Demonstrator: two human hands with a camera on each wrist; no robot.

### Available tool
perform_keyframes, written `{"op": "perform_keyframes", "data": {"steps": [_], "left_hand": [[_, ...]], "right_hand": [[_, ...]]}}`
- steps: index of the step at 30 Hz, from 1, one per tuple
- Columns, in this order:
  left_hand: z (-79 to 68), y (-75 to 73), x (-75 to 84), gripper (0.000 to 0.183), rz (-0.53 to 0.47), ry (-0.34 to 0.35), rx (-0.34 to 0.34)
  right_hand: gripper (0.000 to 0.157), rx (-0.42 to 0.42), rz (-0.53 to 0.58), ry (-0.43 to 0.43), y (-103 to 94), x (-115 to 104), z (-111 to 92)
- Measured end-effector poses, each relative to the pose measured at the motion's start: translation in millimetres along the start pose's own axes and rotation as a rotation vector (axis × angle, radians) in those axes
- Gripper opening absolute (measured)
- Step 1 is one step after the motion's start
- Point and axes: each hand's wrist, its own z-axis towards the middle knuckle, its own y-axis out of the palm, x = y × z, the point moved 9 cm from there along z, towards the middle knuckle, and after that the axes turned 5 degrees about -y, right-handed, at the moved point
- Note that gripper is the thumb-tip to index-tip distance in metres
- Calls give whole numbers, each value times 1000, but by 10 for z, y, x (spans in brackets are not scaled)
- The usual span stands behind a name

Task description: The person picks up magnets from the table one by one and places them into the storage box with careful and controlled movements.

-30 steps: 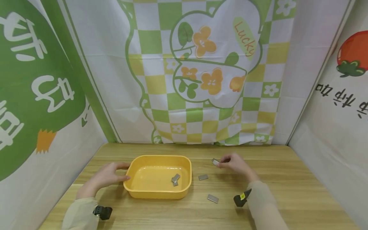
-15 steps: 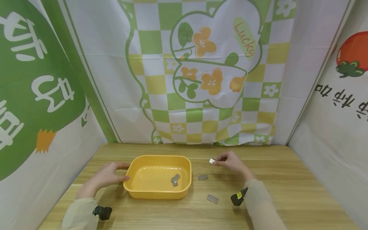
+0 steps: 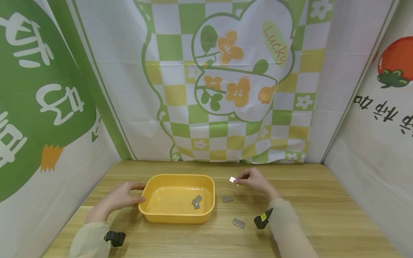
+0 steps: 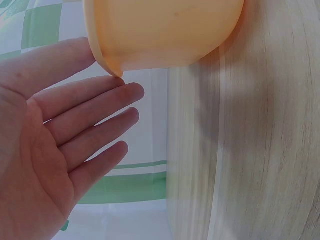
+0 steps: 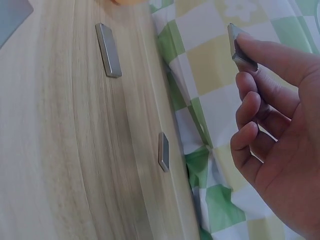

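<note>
My left hand [image 3: 120,197] is at the left end of a yellow rectangular tub [image 3: 177,219], thumb and fingers extended. In the left wrist view, its fingertips [image 4: 132,91] lie right at the tub's rim [image 4: 102,55]. My right hand [image 3: 256,181] pinches a small silver metal piece [image 3: 233,180] between thumb and fingertips, raised above the table right of the tub. The right wrist view shows this piece [image 5: 233,42] tilted, its lower end covered by the fingers. Inside the tub, near its right end, a few similar pieces [image 3: 197,200] overlap one another.
Two flat silver pieces, a farther one [image 3: 227,199] and a nearer one [image 3: 238,223], lie on the wooden table [image 3: 180,240] right of the tub. Another piece [image 5: 164,152] shows on the table in the right wrist view. Printed cloth [image 3: 226,143] hangs behind the table.
My right hand has moved left toward the tub with the silver metal piece, whose face now catches the light. The left hand and the tub stay in place.
</note>
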Motion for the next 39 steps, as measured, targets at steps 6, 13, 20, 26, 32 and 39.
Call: {"op": "perform_keyframes", "data": {"steps": [6, 13, 20, 26, 32, 39], "left_hand": [[11, 8, -9, 59, 0, 3, 1], [9, 12, -21, 58, -6, -3, -2], [6, 13, -26, 59, -1, -11, -1], [17, 15, -32, 59, 1, -7, -3], [21, 12, -32, 58, -2, 0, -1], [12, 7, -31, 59, -4, -6, 1]], "right_hand": [[20, -7, 16, -10, 52, -45, 36], [21, -11, 20, -24, 103, -81, 98], [19, -23, 23, -14, 163, -121, 165], [21, -34, 11, -16, 199, -176, 220], [21, -48, 13, -23, 259, -208, 268], [20, -66, 8, -18, 318, -252, 320]]}}
